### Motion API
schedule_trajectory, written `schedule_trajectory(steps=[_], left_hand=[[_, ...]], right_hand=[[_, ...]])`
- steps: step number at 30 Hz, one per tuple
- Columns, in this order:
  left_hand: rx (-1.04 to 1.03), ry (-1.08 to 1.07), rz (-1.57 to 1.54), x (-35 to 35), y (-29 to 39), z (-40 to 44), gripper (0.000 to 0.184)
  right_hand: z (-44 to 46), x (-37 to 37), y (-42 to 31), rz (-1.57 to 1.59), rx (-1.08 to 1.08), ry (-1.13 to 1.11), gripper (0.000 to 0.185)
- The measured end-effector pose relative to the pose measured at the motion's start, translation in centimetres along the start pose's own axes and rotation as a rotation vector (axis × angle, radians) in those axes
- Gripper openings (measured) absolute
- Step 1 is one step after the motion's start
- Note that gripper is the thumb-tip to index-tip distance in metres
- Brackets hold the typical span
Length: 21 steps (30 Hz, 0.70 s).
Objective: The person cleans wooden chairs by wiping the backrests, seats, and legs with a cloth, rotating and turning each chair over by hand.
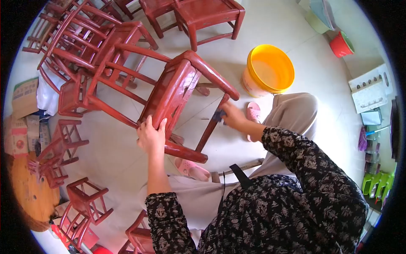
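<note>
A red wooden chair (157, 95) is tipped over in front of me, its legs toward my body and its backrest pointing away to the left. My left hand (151, 134) grips the edge of the seat. With my right hand (231, 115) I press a dark cloth (218, 115) against the rung (207, 134) between two of the legs. The fingers are closed round the cloth, and part of it is hidden by them.
A yellow bucket (270, 70) stands on the tiled floor beyond my right knee. More red chairs (207, 17) stand at the back, with others stacked at the left. Small red stools (87, 201) and cardboard boxes (24, 97) line the left side. A red pot (341, 44) is at the right.
</note>
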<state>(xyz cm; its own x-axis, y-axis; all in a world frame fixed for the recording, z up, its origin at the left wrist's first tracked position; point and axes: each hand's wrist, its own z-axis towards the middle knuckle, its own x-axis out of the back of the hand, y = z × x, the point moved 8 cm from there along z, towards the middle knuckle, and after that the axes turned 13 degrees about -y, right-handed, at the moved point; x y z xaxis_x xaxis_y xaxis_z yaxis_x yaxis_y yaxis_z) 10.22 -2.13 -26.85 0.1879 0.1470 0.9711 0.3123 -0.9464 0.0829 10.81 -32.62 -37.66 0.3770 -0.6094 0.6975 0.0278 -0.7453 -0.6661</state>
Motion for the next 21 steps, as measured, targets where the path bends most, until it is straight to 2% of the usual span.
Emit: schedule_trajectory(steps=[2, 5, 6, 8, 9, 11, 12, 14, 16, 18, 20, 21], left_hand=[[-0.007, 0.006, 0.006, -0.1, 0.1, 0.0, 0.058], [-0.020, 0.012, 0.003, 0.0, 0.1, -0.1, 0.058], [-0.011, 0.010, 0.006, -0.1, 0.0, 0.0, 0.058], [-0.006, 0.015, 0.031, -0.1, 0.0, 0.0, 0.058], [-0.003, 0.018, 0.024, 0.0, 0.1, 0.0, 0.058], [0.003, 0.022, 0.020, 0.0, -0.1, 0.0, 0.058], [0.008, 0.021, 0.014, -0.1, -0.1, -0.1, 0.057], [0.006, 0.018, 0.008, 0.0, 0.0, -0.1, 0.057], [0.005, 0.005, 0.016, -0.3, -0.3, 0.0, 0.057], [-0.026, 0.047, 0.010, -0.3, -0.1, 0.1, 0.057], [-0.022, 0.039, 0.000, -0.4, -0.1, 0.2, 0.056], [-0.016, 0.022, 0.004, -0.3, 0.0, 0.1, 0.056]], right_hand=[[0.8, 2.5, -0.9, -0.131, 0.186, 0.216, 0.030], [3.0, 1.4, -0.4, -0.445, 0.173, -0.016, 0.035], [3.0, 0.4, -0.5, -0.441, 0.179, -0.022, 0.035], [1.7, -0.6, -0.5, -0.296, 0.081, 0.185, 0.035], [1.4, -2.1, -0.7, -0.194, 0.022, 0.111, 0.036], [-1.2, -6.4, -4.5, -0.388, 0.184, -0.089, 0.035], [-2.5, -9.1, -5.0, -0.294, 0.190, -0.068, 0.039], [-5.1, -14.1, -6.5, -0.163, 0.320, -0.217, 0.050], [-5.2, -13.5, -7.1, -0.278, 0.432, -0.246, 0.049], [-3.0, -9.5, -4.6, -0.401, 0.386, -0.228, 0.050], [-0.5, -4.0, -1.6, -0.454, 0.248, -0.168, 0.053], [0.0, -0.8, -0.8, -0.532, 0.237, -0.056, 0.056]])
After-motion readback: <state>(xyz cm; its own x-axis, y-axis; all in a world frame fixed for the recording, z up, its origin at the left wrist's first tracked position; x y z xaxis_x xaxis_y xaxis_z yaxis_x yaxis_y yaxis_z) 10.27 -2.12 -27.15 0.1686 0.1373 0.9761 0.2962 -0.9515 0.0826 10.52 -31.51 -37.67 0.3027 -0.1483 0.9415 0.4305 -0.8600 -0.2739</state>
